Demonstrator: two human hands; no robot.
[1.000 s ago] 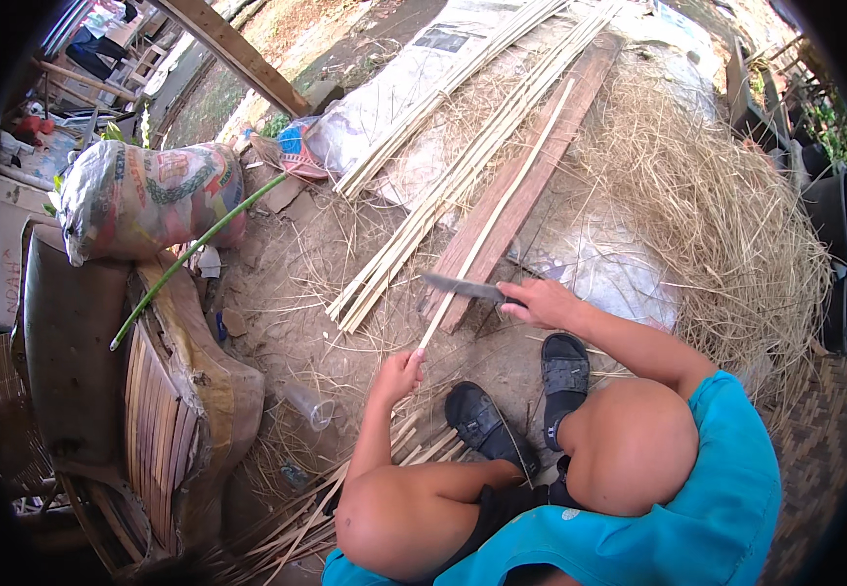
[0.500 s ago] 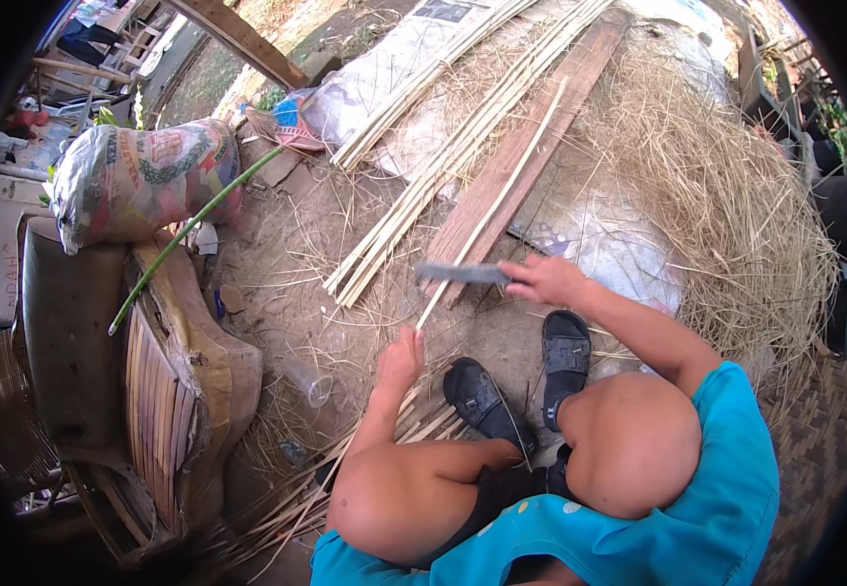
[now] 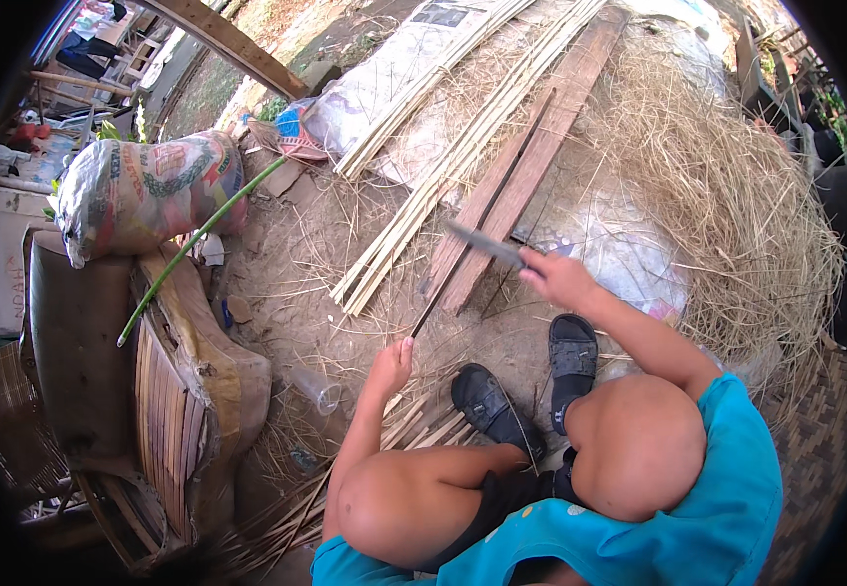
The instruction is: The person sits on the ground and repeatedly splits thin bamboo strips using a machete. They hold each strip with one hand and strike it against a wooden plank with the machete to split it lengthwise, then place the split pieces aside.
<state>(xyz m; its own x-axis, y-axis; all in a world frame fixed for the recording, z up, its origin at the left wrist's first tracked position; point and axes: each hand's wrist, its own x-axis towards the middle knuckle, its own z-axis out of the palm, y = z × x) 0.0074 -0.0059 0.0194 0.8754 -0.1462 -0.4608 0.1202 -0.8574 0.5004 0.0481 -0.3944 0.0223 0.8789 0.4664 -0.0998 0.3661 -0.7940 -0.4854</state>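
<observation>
My left hand (image 3: 390, 368) is closed on the near end of a long, thin dark strip (image 3: 522, 146), apparently bamboo. The strip runs away from me along a brown wooden plank (image 3: 580, 83). In my right hand (image 3: 558, 277) is a knife (image 3: 482, 242) with a broad grey blade. Its blade points to the left and lies across the strip, over the near part of the plank; whether it touches the strip I cannot tell. Left of the plank, long pale strips (image 3: 443, 188) lie in a bundle.
A heap of dry shavings (image 3: 717, 186) spreads at the right. At the left stand a full sack (image 3: 150, 186), a worn chair (image 3: 218, 381) and a green stalk (image 3: 199, 234) leaning there. More strips (image 3: 296, 513) lie beside my left leg, near a clear plastic cup (image 3: 321, 393).
The strip in my left hand showed a pale face before and now shows a dark one. The knife has moved slightly up and right, and its blade has tilted.
</observation>
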